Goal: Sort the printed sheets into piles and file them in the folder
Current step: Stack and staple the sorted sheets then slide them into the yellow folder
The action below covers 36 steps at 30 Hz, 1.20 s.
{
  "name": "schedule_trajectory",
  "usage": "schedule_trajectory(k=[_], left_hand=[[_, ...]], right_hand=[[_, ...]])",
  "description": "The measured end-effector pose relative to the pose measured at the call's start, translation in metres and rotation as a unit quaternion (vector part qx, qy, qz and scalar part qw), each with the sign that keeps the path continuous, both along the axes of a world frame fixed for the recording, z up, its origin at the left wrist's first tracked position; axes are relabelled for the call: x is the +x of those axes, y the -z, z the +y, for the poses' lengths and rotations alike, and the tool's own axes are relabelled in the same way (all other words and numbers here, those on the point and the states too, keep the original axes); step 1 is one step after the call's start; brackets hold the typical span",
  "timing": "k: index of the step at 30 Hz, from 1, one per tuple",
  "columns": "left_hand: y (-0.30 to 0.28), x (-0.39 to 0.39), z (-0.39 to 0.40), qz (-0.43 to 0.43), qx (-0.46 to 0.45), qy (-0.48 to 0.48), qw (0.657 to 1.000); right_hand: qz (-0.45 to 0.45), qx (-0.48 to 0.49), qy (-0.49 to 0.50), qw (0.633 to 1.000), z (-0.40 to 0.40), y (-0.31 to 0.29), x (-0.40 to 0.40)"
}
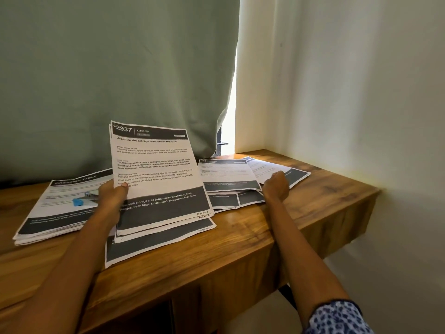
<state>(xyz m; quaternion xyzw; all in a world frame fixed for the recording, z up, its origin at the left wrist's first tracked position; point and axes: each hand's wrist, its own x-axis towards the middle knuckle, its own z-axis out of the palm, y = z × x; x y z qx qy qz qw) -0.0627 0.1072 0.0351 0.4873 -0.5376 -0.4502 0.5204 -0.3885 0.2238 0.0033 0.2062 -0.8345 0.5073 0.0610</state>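
Note:
My left hand pinches a small bundle of printed sheets by its left edge and holds it tilted up; the top page reads "2937 KITCHEN". More sheets lie flat under the bundle. A pile headed "DRESSING TABLE" lies at the left. My right hand rests with curled fingers on a loose spread of sheets at the right; whether it grips one is hidden. No folder is in view.
A stapler with a blue end sits on the left pile. The wooden desk ends at the right near a white wall. A green curtain hangs behind the desk.

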Motion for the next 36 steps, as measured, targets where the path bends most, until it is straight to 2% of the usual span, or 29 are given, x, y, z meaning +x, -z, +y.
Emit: schedule_trajectory(k=[3, 6, 10, 13, 15, 17, 18, 21, 23, 25, 27, 28, 30, 33, 35, 36], left_hand=[[0.001, -0.001, 0.002, -0.001, -0.004, 0.015, 1.0], [0.001, -0.001, 0.004, 0.003, -0.001, 0.022, 1.0], [0.0, 0.0, 0.006, 0.014, 0.003, 0.022, 1.0], [0.0, 0.0, 0.008, 0.017, 0.002, 0.024, 1.0], [-0.001, 0.001, 0.011, 0.017, 0.0, 0.019, 1.0], [-0.001, 0.001, 0.011, 0.018, -0.001, 0.015, 1.0], [-0.001, 0.001, 0.01, 0.017, -0.001, 0.014, 1.0], [0.0, 0.002, 0.008, 0.015, 0.003, 0.014, 1.0], [0.001, 0.002, 0.007, 0.015, 0.006, 0.014, 1.0], [0.001, 0.002, 0.006, 0.018, 0.005, 0.017, 1.0], [0.002, 0.002, 0.006, 0.02, 0.003, 0.018, 1.0], [0.002, 0.002, 0.006, 0.02, 0.003, 0.017, 1.0], [0.002, 0.001, 0.007, 0.017, -0.001, 0.017, 1.0], [0.003, 0.0, 0.007, 0.012, -0.006, 0.019, 1.0], [0.004, -0.001, 0.006, 0.009, -0.006, 0.02, 1.0], [0.005, -0.002, 0.006, 0.006, -0.004, 0.021, 1.0]], right_hand=[[0.021, 0.033, 0.026, 0.999, 0.005, 0.001, 0.003], [0.044, 0.081, -0.017, 0.996, 0.007, -0.001, 0.006], [0.105, 0.242, -0.088, 0.961, 0.004, -0.007, 0.015], [0.06, 0.257, -0.132, 0.956, 0.004, -0.017, 0.017], [-0.019, 0.216, -0.16, 0.963, 0.001, -0.021, 0.013], [-0.135, 0.123, -0.186, 0.966, -0.002, -0.025, 0.013], [-0.155, 0.08, -0.196, 0.965, -0.003, -0.031, 0.014], [-0.159, 0.019, -0.21, 0.965, 0.001, -0.044, 0.009], [-0.133, 0.045, -0.227, 0.964, 0.01, -0.039, 0.005], [-0.139, 0.06, -0.278, 0.949, 0.013, -0.024, -0.008], [-0.248, -0.057, -0.343, 0.904, 0.021, -0.015, -0.015], [-0.312, -0.109, -0.343, 0.879, 0.027, -0.017, -0.01], [-0.369, -0.157, -0.334, 0.853, 0.042, -0.018, -0.005], [-0.287, -0.098, -0.314, 0.9, 0.05, -0.013, -0.009], [-0.371, -0.152, -0.308, 0.863, 0.049, -0.013, -0.016], [-0.391, -0.163, -0.296, 0.856, 0.048, -0.014, -0.021]])
